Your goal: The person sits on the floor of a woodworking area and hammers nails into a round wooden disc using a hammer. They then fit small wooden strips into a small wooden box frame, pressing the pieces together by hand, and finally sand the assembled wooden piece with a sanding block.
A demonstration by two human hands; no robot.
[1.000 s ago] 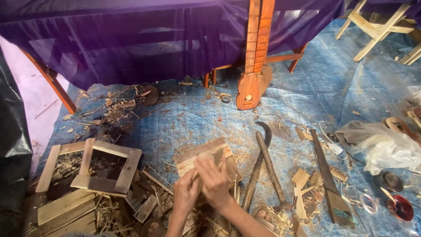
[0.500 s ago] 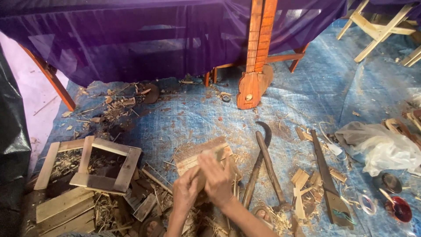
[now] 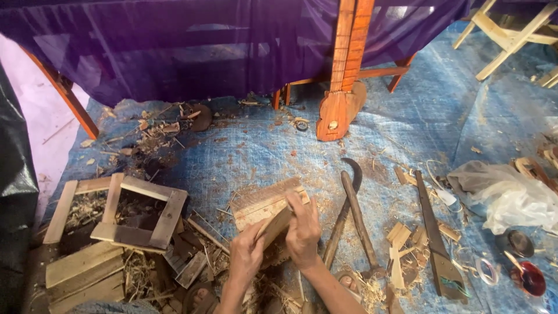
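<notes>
A blue tarpaulin (image 3: 250, 151) is spread over the whole floor, apparently so that sawdust and shavings are caught; it is strewn with them, most thickly near the bottom edge. Behind it a purple cloth (image 3: 174, 46) is hung over red-brown legs, and the space beneath is closed off by it. A tall reddish wooden piece (image 3: 344, 70) with a rounded foot is stood upright against that cloth, out of the working area. Pale wooden frames (image 3: 505, 35) are seen at the upper right.

To the left an open wooden frame (image 3: 145, 215) is laid tilted over flat planks (image 3: 81, 267), with debris inside it. On the right a crumpled white plastic bag (image 3: 511, 197) is left well apart from the work, and a long dark saw (image 3: 436, 238) is laid lengthwise beside small offcuts (image 3: 401, 244). A curved-bladed tool (image 3: 351, 203) with a wooden handle is kept just beside the hands, within reach.

Near the bottom centre a small wooden block (image 3: 264, 206) is held close above the tarpaulin. The left hand (image 3: 247, 256) is closed around its near end from below, so that it is propped and steadied. The right hand (image 3: 302, 229) is pressed against its right side with the fingers wrapped over it; whether anything else is held in that hand cannot be told.
</notes>
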